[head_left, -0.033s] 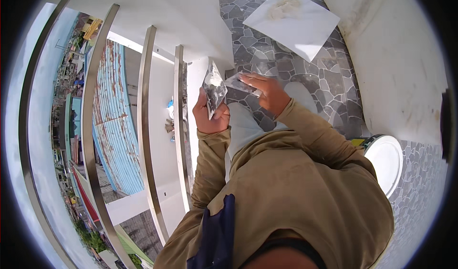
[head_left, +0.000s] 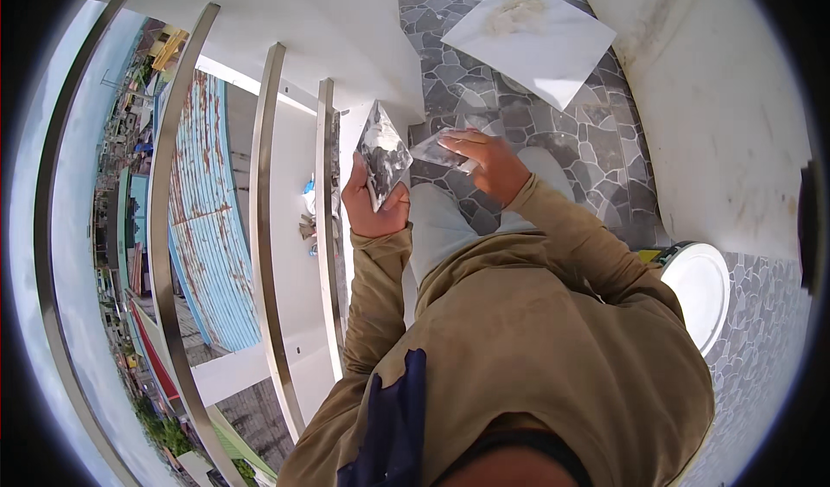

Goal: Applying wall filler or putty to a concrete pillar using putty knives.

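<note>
Fingers of my left hand, closed round the lower end of one flat, shiny, white-smeared plate, tip toward twelve o'clock; fingers of my right hand, laid over one pale, flat blade, at the plate's three o'clock, contact between the two uncertain. Handling, as I judge it: plate gripped firmly, blade low and flat, pressure even, smears kept off the stone-patterned floor.

A flat, silvery, white-smeared plate tilts just beside a smeared, pointed blade.
</note>
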`<state>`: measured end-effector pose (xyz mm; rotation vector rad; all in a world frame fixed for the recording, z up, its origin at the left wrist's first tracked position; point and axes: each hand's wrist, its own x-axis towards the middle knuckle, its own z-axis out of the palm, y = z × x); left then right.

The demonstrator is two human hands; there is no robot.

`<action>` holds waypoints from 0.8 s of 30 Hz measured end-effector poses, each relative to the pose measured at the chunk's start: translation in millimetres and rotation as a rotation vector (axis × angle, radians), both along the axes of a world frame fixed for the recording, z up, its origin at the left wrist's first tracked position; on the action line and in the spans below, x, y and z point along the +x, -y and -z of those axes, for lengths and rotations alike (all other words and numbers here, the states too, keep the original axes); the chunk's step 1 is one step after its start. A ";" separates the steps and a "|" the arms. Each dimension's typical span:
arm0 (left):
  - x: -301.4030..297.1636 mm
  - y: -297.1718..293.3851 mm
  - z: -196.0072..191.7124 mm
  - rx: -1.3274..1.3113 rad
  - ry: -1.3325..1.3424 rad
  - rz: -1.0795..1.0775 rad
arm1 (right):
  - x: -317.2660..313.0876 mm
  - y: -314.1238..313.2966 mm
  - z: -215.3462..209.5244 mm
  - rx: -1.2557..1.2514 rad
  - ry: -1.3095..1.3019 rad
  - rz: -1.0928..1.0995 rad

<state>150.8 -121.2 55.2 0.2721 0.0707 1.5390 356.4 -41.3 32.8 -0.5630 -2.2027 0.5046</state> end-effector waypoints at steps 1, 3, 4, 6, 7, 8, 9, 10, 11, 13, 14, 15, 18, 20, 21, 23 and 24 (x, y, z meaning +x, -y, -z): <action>-0.8 6.3 -2.0 -0.116 -0.404 -0.283 | 7.8 4.4 6.0 -0.006 0.005 -0.017; -5.1 10.6 -13.0 -0.128 -1.046 -0.615 | 22.2 15.8 -14.5 -0.784 -0.195 0.183; -9.9 11.9 -8.1 -0.133 -1.042 -0.634 | 23.0 23.6 -24.9 -0.780 -0.185 0.166; -1.4 10.6 -21.7 -0.053 -0.573 -0.593 | 32.6 45.0 -50.4 -1.046 -0.867 0.079; 3.9 12.0 -24.1 -0.044 -0.546 -0.609 | 28.2 56.8 -75.2 -1.447 -1.046 -0.030; 1.6 13.7 -13.6 -0.042 -0.545 -0.596 | 22.8 67.3 -79.4 -1.440 -1.055 -0.019; -1.7 17.0 4.9 -0.012 -0.830 -0.701 | 17.9 76.3 -80.3 -1.504 -1.010 -0.036; -4.2 20.5 22.7 0.025 -1.118 -0.797 | 13.4 82.3 -80.5 -1.567 -0.969 -0.051; 19.1 23.3 -0.6 -0.068 -0.610 -0.576 | 12.9 82.5 -76.5 -1.584 -1.002 0.021; 17.8 29.1 18.0 0.216 -0.674 -0.502 | 6.7 79.2 -62.5 -1.578 -1.059 0.027; 17.6 32.5 26.1 0.498 -0.726 -0.440 | 6.0 75.9 -53.0 -1.580 -1.104 0.017; 30.3 41.0 14.5 0.209 -0.997 -0.504 | 9.0 72.9 -47.6 -1.634 -1.171 0.012; 43.7 36.3 -17.2 0.578 -1.395 -0.625 | 12.8 84.4 -60.6 -1.480 -1.156 -0.038; 41.6 38.7 -12.2 0.665 -1.435 -0.587 | 19.3 89.7 -71.6 -1.541 -1.185 -0.020; 41.1 39.5 -7.7 0.687 -1.452 -0.618 | 21.1 90.7 -74.5 -1.611 -1.198 -0.016; 39.8 41.6 5.1 0.724 -1.491 -0.719 | 27.0 93.4 -74.3 -1.557 -1.081 0.040; 36.1 42.8 11.2 0.726 -1.487 -0.720 | 29.9 94.2 -74.2 -1.508 -0.956 0.091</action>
